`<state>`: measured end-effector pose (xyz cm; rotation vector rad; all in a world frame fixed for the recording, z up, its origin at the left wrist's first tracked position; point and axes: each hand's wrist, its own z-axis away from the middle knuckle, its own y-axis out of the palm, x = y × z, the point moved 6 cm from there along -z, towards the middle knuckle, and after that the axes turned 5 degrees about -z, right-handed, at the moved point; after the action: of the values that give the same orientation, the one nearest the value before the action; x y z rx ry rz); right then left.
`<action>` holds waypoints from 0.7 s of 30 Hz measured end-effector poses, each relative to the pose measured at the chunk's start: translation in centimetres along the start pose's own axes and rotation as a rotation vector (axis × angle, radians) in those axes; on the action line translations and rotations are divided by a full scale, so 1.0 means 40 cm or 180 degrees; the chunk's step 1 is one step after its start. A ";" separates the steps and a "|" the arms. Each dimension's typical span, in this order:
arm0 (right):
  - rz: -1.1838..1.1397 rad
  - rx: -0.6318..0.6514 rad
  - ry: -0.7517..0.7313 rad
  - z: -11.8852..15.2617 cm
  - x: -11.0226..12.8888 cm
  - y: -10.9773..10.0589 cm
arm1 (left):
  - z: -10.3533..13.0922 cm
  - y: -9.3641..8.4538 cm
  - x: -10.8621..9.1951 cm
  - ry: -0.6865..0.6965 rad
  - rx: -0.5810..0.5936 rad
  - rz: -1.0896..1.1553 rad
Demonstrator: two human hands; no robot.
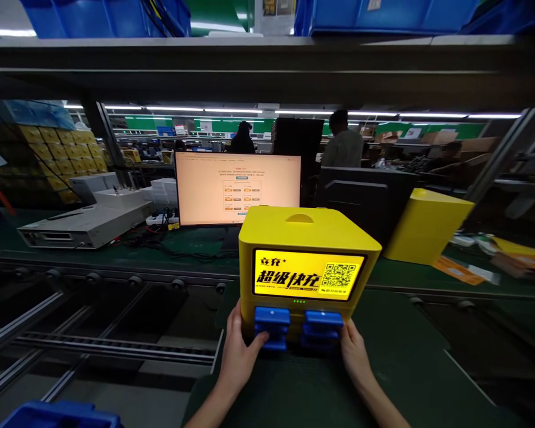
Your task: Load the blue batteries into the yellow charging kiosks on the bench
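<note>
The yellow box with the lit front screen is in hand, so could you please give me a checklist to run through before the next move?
1. Left hand on the yellow box: ok, at its lower left side, with the thumb by the left blue stack.
2. Right hand on the box: ok, at its lower right side.
3. Front screen lit: ok, showing text and a QR code.
4. Indicator lights on: ok, a green row below the screen.
5. Left and right blue stack fully seated: cannot tell.
6. Box's underside supported: cannot tell, it is hidden.
</note>
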<state>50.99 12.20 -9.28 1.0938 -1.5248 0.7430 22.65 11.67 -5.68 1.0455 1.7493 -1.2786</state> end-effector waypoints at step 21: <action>0.0366 -0.0754 -0.0227 -0.236 -0.040 -0.075 | -0.029 0.033 0.146 -0.0470 -0.0075 -0.0270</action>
<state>57.47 19.83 -8.85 0.8695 -1.6999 0.5876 21.34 14.15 -11.10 0.8494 1.7074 -1.3489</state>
